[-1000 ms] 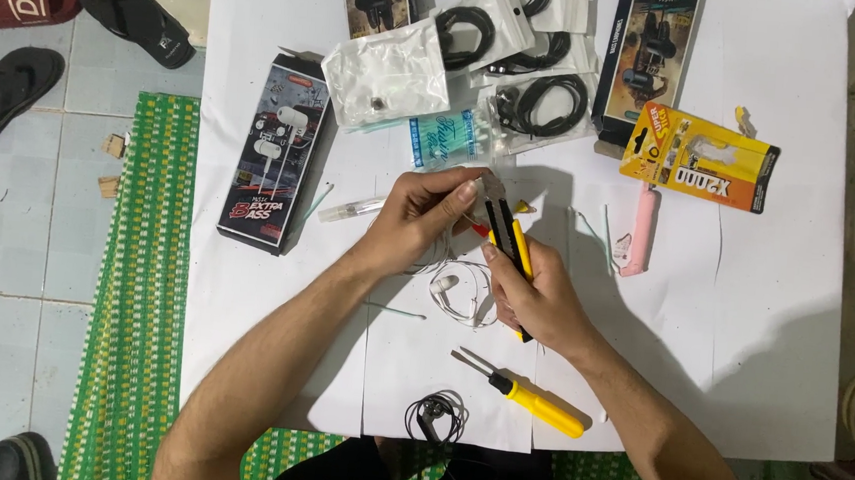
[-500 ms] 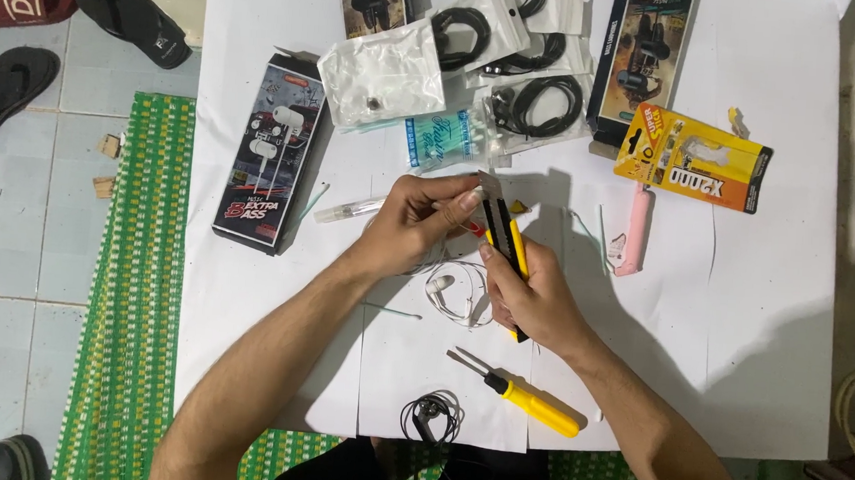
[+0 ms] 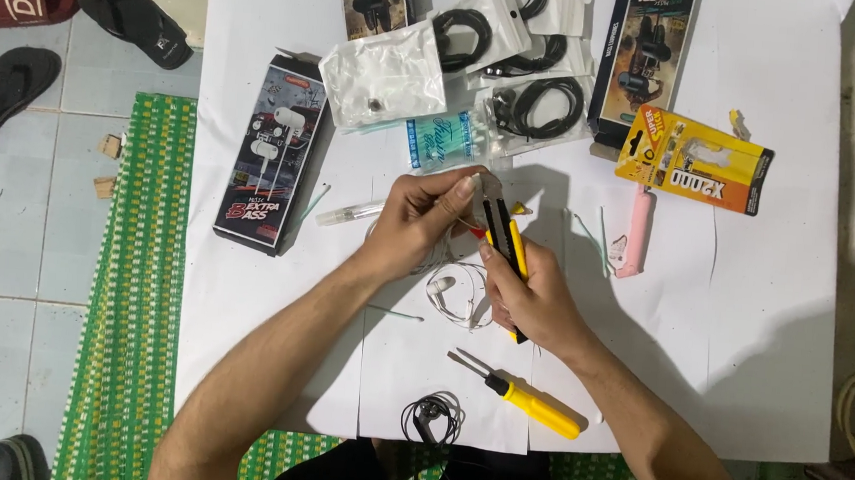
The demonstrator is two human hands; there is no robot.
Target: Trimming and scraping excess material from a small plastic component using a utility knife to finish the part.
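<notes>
Gripping yellow-black handled pliers (image 3: 500, 243) in right hand (image 3: 534, 300), fingers closed; left hand (image 3: 419, 217) pinches thin white earphone wire (image 3: 452, 215) (at plier tip, axis pointing away).

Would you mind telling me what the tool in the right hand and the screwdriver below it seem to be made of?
The pliers-like tool in the right hand looks like dark metal at the jaws, with yellow and black grips, probably plastic or rubber, matte. The screwdriver has a thin grey metal shaft and a glossy yellow handle, likely hard plastic.
</notes>
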